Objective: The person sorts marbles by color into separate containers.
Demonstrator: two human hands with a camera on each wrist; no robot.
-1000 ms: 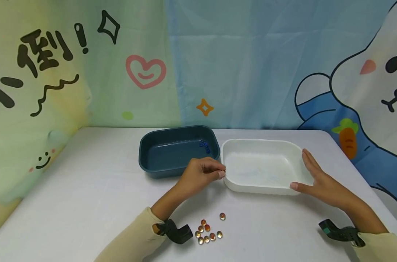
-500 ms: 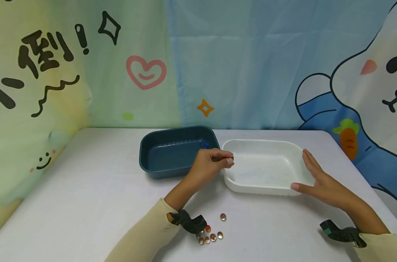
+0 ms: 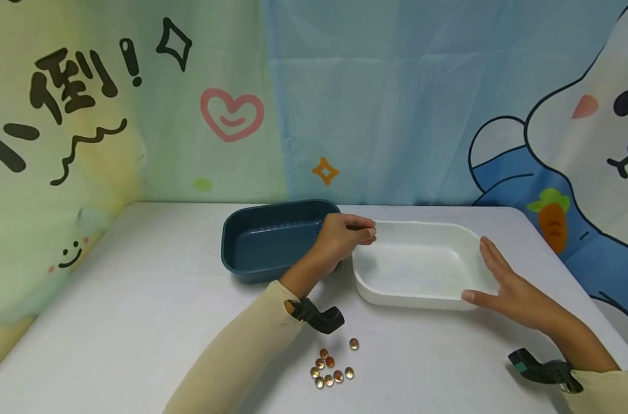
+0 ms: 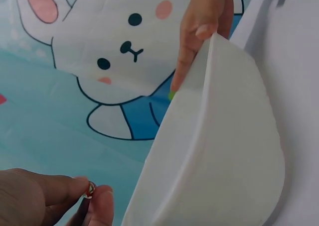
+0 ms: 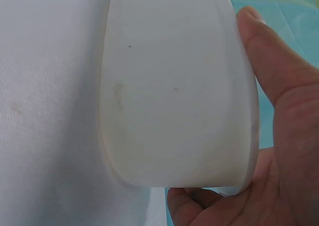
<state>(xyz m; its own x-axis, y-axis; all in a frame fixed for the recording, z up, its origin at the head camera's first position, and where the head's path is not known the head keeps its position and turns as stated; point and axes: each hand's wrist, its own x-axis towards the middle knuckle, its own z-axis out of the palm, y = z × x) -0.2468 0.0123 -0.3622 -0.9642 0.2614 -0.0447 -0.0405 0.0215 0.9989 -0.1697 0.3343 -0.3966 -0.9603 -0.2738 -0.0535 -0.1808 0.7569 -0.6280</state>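
My left hand hovers over the left end of the white tray, beside the blue tray. Between its thumb and fingertips it pinches a small shiny red-and-clear glass bead, plain only in the left wrist view. My right hand rests against the right end of the white tray, its fingers straight and spread, the thumb on the near rim. In the right wrist view the tray's outer wall fills the middle. Several amber glass beads lie loosely together on the near side of the table.
A dark blue tray stands left of the white one, almost touching it; a few small blue pieces inside are mostly hidden by my left hand. A printed cloth hangs behind the white table.
My left hand has moved away from me and slightly right, from the white tray's near left corner to above its left end. My right hand stays in place.
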